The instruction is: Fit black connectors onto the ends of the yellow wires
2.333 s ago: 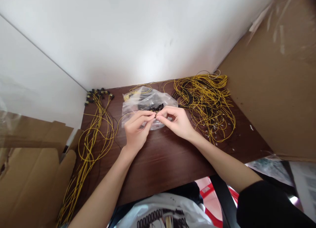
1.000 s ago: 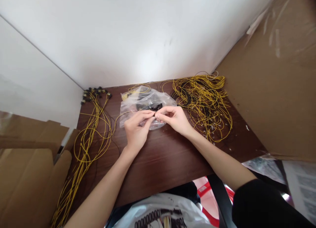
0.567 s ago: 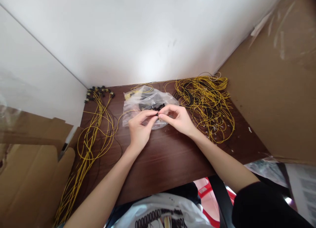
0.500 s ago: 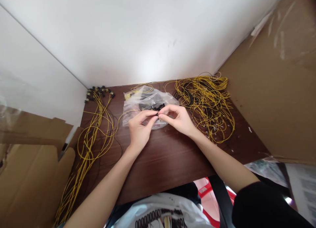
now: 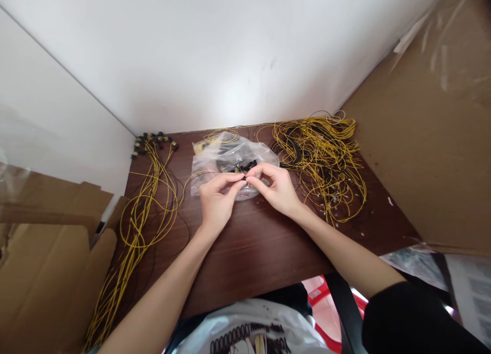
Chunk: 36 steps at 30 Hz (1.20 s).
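Two grips, left hand and right hand, are pinched closed on a tiny black piece over the near part of the crumpled clear plastic bag. It should handle light, stiff and easily dropped, best taken by its sides. Compared with earlier, the pinch keeps nearly the same place by the bag.
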Each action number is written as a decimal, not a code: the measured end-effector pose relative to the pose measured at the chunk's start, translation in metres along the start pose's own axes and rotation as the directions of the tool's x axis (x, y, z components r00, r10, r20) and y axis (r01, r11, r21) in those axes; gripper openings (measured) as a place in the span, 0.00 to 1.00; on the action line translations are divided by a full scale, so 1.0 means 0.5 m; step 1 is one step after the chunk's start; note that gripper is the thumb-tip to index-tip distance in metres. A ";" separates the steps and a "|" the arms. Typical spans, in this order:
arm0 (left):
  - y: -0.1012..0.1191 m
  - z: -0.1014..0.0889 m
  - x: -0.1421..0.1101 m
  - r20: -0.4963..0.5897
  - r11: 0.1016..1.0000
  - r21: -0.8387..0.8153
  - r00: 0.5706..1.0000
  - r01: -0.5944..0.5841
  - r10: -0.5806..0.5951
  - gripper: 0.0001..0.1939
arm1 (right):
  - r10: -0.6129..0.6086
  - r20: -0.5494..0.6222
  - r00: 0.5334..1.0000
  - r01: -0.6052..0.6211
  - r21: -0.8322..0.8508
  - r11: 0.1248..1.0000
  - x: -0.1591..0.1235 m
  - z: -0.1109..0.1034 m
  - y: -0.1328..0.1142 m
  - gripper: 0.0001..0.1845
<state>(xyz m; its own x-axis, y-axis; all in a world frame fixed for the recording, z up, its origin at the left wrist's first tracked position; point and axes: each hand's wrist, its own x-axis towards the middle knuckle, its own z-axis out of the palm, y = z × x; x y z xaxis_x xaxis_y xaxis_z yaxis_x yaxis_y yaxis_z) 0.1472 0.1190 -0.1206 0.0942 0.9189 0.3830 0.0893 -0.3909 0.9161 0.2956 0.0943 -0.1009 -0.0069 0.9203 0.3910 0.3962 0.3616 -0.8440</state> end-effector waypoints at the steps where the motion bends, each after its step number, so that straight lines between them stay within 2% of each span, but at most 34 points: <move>1: 0.001 0.000 0.001 0.000 1.000 0.012 1.000 -0.012 0.012 0.04 | -0.006 -0.004 1.000 0.006 -0.006 1.000 0.000 0.001 -0.001 0.06; 5: -0.001 -0.003 0.003 0.014 0.999 0.032 0.999 -0.043 0.043 0.03 | 0.020 -0.004 1.000 -0.020 0.028 0.999 -0.002 0.002 0.002 0.06; 10: -0.004 -0.004 0.004 0.025 1.000 -0.016 1.000 0.002 -0.001 0.03 | 0.091 0.002 0.996 -0.091 0.139 0.986 -0.001 0.005 0.007 0.07; 14: 0.005 -0.001 0.007 0.039 0.986 -0.119 0.993 0.119 -0.115 0.05 | 0.205 0.036 0.978 -0.205 0.315 0.927 0.003 0.010 0.009 0.10; 16: 0.010 0.000 0.010 0.067 0.966 -0.173 0.980 0.194 -0.185 0.07 | 0.227 0.050 0.973 -0.230 0.352 0.907 0.005 0.010 0.010 0.11; 19: 0.012 0.000 0.012 0.107 0.936 -0.235 0.965 0.260 -0.241 0.07 | 0.163 0.028 0.986 -0.164 0.289 0.943 0.006 0.005 0.010 0.08; 22: 0.011 -0.001 0.014 0.128 0.920 -0.267 0.957 0.288 -0.262 0.08 | 0.044 0.022 0.999 -0.047 0.123 0.991 0.006 -0.005 0.003 0.06; 27: 0.011 0.001 0.013 0.136 0.911 -0.274 0.950 0.309 -0.281 0.09 | -0.079 0.041 0.996 0.081 -0.073 0.994 0.005 -0.014 -0.006 0.05; 31: 0.011 0.002 0.013 0.145 0.907 -0.277 0.947 0.318 -0.287 0.09 | -0.127 0.046 0.991 0.131 -0.103 0.986 0.005 -0.013 -0.005 0.05; 36: 0.008 0.001 0.013 0.153 0.911 -0.261 0.946 0.319 -0.287 0.08 | -0.114 0.023 0.993 0.116 -0.128 0.985 0.004 -0.012 -0.003 0.06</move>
<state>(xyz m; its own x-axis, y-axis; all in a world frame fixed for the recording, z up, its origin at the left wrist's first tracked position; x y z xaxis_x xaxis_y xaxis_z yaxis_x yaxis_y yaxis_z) 0.1487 0.1235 -0.1146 0.2153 0.9732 0.0809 -0.1472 -0.0495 0.9879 0.3007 0.0945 -0.0967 -0.0727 0.8763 0.4762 0.5070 0.4437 -0.7390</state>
